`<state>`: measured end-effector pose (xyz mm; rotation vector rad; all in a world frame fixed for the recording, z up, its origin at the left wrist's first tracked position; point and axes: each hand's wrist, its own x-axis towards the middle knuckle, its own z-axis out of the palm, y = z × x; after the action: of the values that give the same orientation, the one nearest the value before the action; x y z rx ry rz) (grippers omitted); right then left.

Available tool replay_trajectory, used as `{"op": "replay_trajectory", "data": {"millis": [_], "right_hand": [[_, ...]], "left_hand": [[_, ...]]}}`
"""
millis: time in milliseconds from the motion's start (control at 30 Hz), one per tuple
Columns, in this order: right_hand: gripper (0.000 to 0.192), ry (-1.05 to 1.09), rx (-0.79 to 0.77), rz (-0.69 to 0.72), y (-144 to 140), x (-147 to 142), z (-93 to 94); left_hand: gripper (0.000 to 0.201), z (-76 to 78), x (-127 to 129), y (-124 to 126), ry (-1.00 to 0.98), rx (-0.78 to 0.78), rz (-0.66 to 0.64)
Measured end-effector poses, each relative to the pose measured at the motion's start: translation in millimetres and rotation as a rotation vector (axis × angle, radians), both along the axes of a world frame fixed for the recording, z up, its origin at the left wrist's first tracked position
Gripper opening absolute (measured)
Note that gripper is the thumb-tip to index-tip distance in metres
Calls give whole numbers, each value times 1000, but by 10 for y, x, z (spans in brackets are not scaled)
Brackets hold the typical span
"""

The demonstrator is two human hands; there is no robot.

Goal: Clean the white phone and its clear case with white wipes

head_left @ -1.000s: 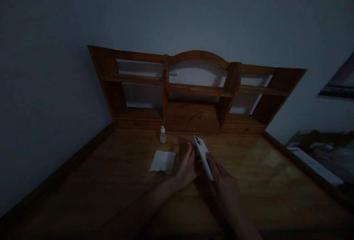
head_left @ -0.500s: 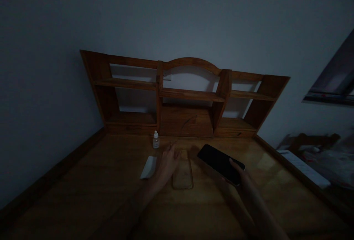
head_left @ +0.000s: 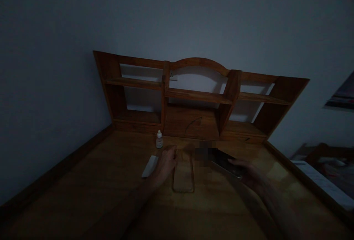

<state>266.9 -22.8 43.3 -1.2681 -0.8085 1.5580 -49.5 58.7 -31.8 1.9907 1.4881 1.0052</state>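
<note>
My right hand (head_left: 250,173) grips a dark smartphone (head_left: 228,163), thumb on top, tilted above the desk. Part of the phone's far end is covered by a blurred patch. To its left, a clear, yellowish phone case (head_left: 183,175) lies flat on the wood. Beside the case's upper left edge is my left hand (head_left: 166,161), fingers loosely bent and holding nothing that I can see. A folded white cloth or paper (head_left: 150,166) lies partly behind my left wrist. Just beyond stands a small dropper bottle (head_left: 159,140) with a white cap.
A wooden shelf unit (head_left: 193,120) runs along the back of the desk (head_left: 110,188), against the wall. Raised wooden edges border the desk at both sides. Past the right edge are white sheets (head_left: 318,181) and a wooden chair back (head_left: 318,153).
My right hand has turned the phone, so its screen is seen more edge-on, and shifted slightly right. My left hand stays by the case, its fingers bent more. The view has swung a little left.
</note>
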Motion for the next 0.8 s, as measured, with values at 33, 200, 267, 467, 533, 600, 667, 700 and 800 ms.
{"op": "replay_trajectory", "data": {"millis": [33,200,267,467,533,600,667,700,800], "right_hand": [[19,35,-26,43,49,4,9],[26,196,19,165,297,-100,-95],[28,216,94,127,357,-174,-192],[43,339,137,142,318,-262,-390],[45,357,122,196,280,-276,-398],[40,383,122,212,251,-308,-387],[35,377,137,219,234,-350,-359],[35,356,147,226,229,-369,-341],[60,286,162,264,221,-400,-295]], "left_hand": [[27,3,-2,9,5,5,17],[45,-12,51,11,-212,-139,53],[44,-14,98,-16,-364,-220,41],[57,35,209,-105,-913,-460,-34],[58,38,212,-132,-957,-509,-77],[59,27,202,-158,-954,-538,-128],[60,5,185,-175,-941,-566,-170],[60,-6,177,-177,-932,-584,-184],[55,-29,159,-159,-910,-632,-209]]}}
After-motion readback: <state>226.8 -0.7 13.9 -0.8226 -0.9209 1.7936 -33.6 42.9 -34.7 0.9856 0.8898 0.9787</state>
